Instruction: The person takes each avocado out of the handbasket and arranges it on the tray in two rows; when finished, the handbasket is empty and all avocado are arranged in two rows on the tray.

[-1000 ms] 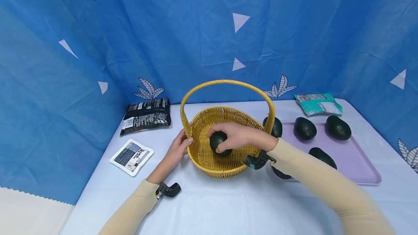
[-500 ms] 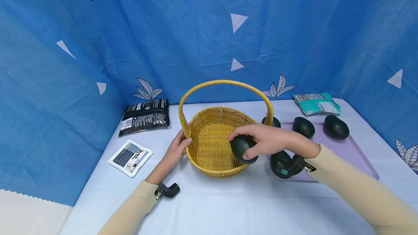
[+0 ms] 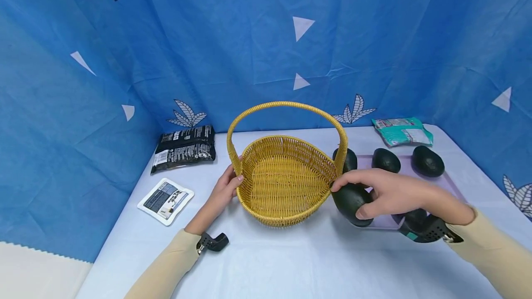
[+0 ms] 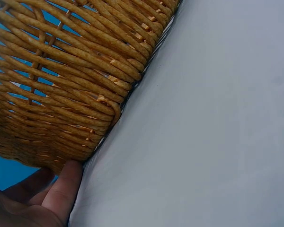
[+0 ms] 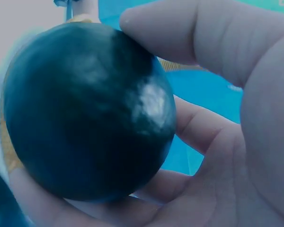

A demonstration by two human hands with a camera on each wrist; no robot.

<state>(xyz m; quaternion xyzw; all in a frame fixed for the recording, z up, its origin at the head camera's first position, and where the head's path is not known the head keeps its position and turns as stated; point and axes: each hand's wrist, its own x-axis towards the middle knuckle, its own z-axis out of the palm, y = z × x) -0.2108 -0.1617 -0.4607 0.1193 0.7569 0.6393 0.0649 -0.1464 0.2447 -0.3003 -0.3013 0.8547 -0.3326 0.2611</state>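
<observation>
My right hand [image 3: 384, 193] grips a dark green avocado [image 3: 351, 203] just right of the yellow wicker basket [image 3: 287, 186], over the near left corner of the lilac tray. In the right wrist view, thumb and fingers curl around the smooth avocado [image 5: 90, 113]. With its thumb at the rim and its other fingers mostly hidden behind the wall, my left hand [image 3: 223, 190] holds the basket's left side. The left wrist view has those fingertips against the woven wall [image 4: 75, 80]. Inside the basket only the bare woven bottom shows.
On the lilac tray [image 3: 453, 188] lie several more avocados, one of them [image 3: 428, 161] at the far right. A teal packet [image 3: 403, 131] lies behind it. Left of the basket are a black packet [image 3: 184, 149] and a white flat pack [image 3: 166, 201]. The basket handle [image 3: 287, 104] arches upward.
My right hand has lifted the avocado out of the basket and carried it right, past the rim, to the tray's near corner. The left hand and basket stay in place.
</observation>
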